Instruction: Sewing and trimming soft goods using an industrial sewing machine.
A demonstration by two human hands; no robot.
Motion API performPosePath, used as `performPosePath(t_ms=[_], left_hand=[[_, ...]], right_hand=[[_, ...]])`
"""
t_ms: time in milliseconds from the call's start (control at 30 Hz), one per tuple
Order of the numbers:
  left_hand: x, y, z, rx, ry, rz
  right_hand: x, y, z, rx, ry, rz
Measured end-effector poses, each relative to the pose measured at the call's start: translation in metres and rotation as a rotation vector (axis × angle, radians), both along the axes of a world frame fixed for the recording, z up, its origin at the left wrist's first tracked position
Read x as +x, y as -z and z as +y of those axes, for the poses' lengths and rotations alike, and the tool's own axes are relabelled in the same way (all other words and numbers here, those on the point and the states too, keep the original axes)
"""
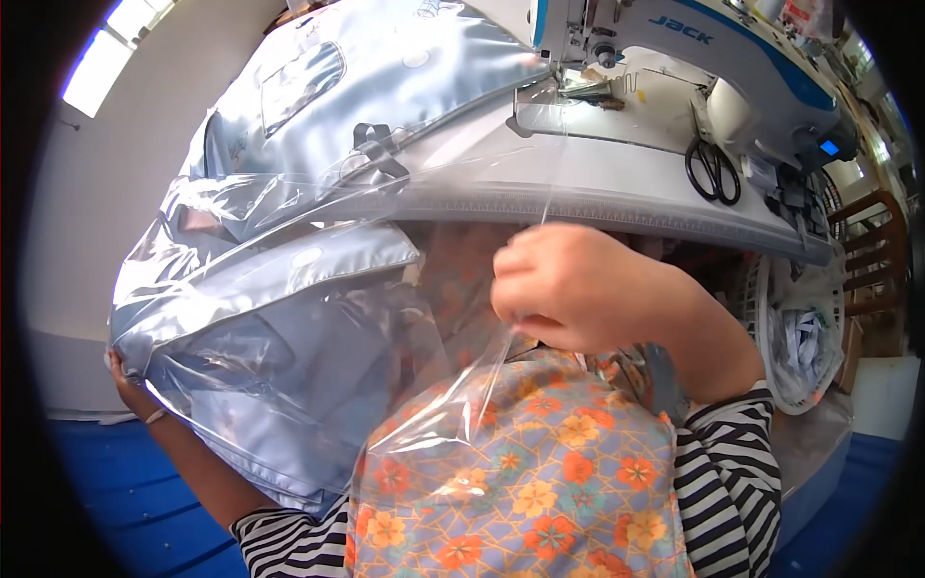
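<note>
A large sheet of clear plastic (462, 414) stretches across my lap and over shiny light-blue fabric (289, 356). My right hand (573, 287) is closed in a pinch on the sheet's edge, in front of the sewing table. At the far left, my left hand (125, 380) is closed at the outer edge of the light-blue fabric, where plastic also lies; its fingers are partly hidden behind the cloth. More light-blue fabric (424, 77), with a clear window and grey straps (378, 154), rests on the table and reaches the machine's needle area.
A white and blue sewing machine (674, 39) stands at the back right of the table (617, 173). Black-handled scissors (713, 171) lie beside it. A white basket (792, 337) with scraps sits at right, near a wooden chair (872, 250). A ruler strip follows the table's front edge.
</note>
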State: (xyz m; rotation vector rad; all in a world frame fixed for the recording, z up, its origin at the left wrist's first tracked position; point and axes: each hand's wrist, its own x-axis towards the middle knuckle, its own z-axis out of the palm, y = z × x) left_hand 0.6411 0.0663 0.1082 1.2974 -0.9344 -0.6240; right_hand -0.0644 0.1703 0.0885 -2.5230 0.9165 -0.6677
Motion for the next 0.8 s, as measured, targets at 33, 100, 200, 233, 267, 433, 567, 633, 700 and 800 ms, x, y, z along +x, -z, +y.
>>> performPosePath(t_ms=[33, 100, 200, 233, 267, 433, 567, 633, 700, 800], left_hand=[[0.002, 0.002, -0.001, -0.021, 0.005, 0.014], [0.001, 0.006, -0.001, 0.053, -0.055, 0.044], [-0.011, 0.016, 0.001, 0.058, -0.081, 0.100], [-0.016, 0.019, 0.001, 0.066, -0.048, 0.120], [-0.021, 0.022, 0.001, 0.037, -0.178, -0.144], [-0.021, 0.014, -0.011, -0.086, -0.423, -0.636], [0.013, -0.008, -0.030, -0.186, -0.461, -0.566], [0.032, -0.012, -0.037, -0.208, -0.471, -0.542], [0.048, -0.013, -0.044, -0.131, -0.609, -0.910], [0.059, -0.025, -0.061, -0.113, -0.691, -1.131]], right_hand=[[-0.003, 0.003, 0.006, 0.031, -0.029, -0.036], [-0.008, 0.014, 0.018, 0.070, -0.057, -0.075], [-0.010, 0.036, 0.037, -0.041, 0.033, -0.204], [-0.008, 0.044, 0.045, -0.091, 0.093, -0.288], [-0.007, 0.050, 0.049, -0.052, 0.125, -0.300], [-0.002, 0.067, 0.058, -0.118, 0.188, -0.370], [-0.008, 0.056, 0.057, -0.232, 0.210, -0.337], [-0.011, 0.047, 0.055, -0.323, 0.201, -0.343], [-0.012, 0.038, 0.050, -0.335, 0.187, -0.337], [-0.010, 0.025, 0.039, -0.370, 0.190, -0.358]])
